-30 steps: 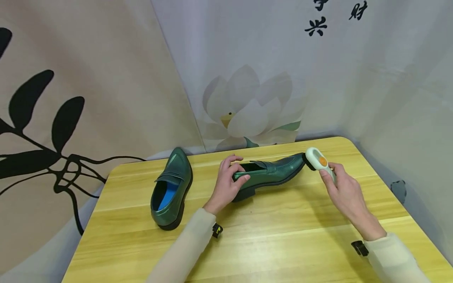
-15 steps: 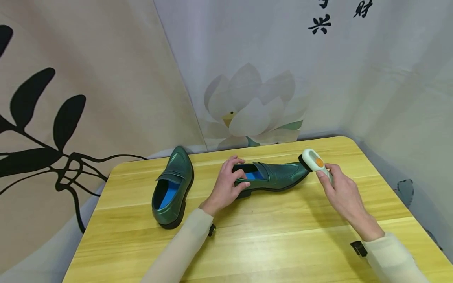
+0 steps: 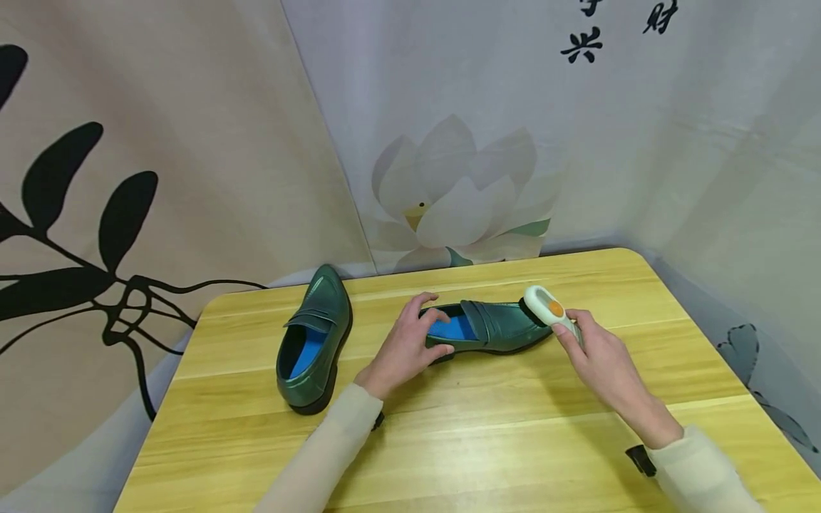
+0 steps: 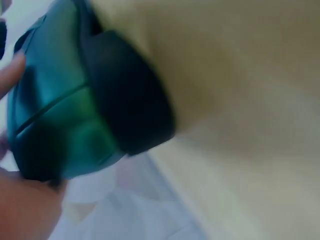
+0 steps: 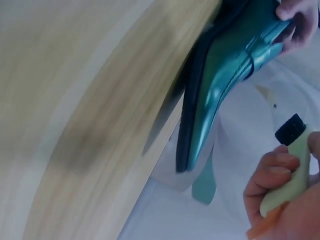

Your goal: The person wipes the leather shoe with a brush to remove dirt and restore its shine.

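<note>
A green loafer (image 3: 513, 326) with a blue insole lies sideways at the middle of the table, its toe to the right. My left hand (image 3: 403, 349) holds it by the heel end, fingertips at the opening and thumb on the near side. In the left wrist view the dark heel block (image 4: 132, 95) shows close up, blurred. My right hand (image 3: 599, 356) grips a pale shoe brush (image 3: 545, 305) with an orange button. Its black bristles (image 3: 531, 313) are at the toe in the head view; the right wrist view shows the bristles (image 5: 291, 130) apart from the shoe.
A second green loafer (image 3: 314, 342) stands to the left, toe pointing to the back. The wooden table (image 3: 487, 434) ends at a printed curtain (image 3: 462, 142) behind, and its right edge slopes down past my right arm.
The held loafer has rolled so its opening and insole face up more, and its toe end sits lower. The brush in my right hand has moved left and down over the toe.
</note>
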Demonstrator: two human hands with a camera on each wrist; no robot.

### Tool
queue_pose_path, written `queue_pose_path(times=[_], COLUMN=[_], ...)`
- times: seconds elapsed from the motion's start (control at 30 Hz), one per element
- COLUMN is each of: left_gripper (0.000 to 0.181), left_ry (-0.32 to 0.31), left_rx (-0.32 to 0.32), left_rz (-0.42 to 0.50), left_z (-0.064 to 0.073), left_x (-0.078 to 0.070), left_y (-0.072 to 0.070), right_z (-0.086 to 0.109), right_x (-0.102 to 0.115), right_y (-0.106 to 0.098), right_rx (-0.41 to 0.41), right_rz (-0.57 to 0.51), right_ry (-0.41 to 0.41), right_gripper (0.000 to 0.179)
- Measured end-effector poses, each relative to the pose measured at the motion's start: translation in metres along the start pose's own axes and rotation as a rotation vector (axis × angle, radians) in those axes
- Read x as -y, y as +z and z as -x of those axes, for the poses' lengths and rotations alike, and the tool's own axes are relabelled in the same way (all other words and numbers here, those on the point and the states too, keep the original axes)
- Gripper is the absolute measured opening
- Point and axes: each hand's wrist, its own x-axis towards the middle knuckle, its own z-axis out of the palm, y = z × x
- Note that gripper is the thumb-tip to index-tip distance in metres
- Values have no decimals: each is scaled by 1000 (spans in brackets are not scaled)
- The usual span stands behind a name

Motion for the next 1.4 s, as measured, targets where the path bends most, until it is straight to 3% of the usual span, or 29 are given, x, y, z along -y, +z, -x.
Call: queue_pose_path(times=[0.13,0.23,0.4,0.63,0.83,1.07,1.2,1.4], left_gripper=[98,112,107,94,91,92,93,92], left_ry=[-91,-127,-154,-151,-157,-153,-169,-177], left_rx=[65,117,189,200,212,217,218,218], left_rz=[-98,-179,-228,-246,-230,-214,-208,-198], left_z=[-9,-16,-20,-24,-26,-25,-25,-24], left_x=[-2,0,4,3,1,2,2,3], left_y=[-11,-15,-15,-14,-11,-6,-6,-8], right_z=[3,6,8,-2,-34,-71,-66,-30], right_x=[12,21,32,42,53,61,58,52], right_y=[8,16,26,38,43,45,42,36], right_rx=[73,123,184,188,163,311,324,273], right_rz=[-10,-20,-27,-5,53,88,64,32], right_ry=[-20,-49,-78,-90,-116,-28,-8,-52], right_gripper=[45,43,41,45,42,43,45,49])
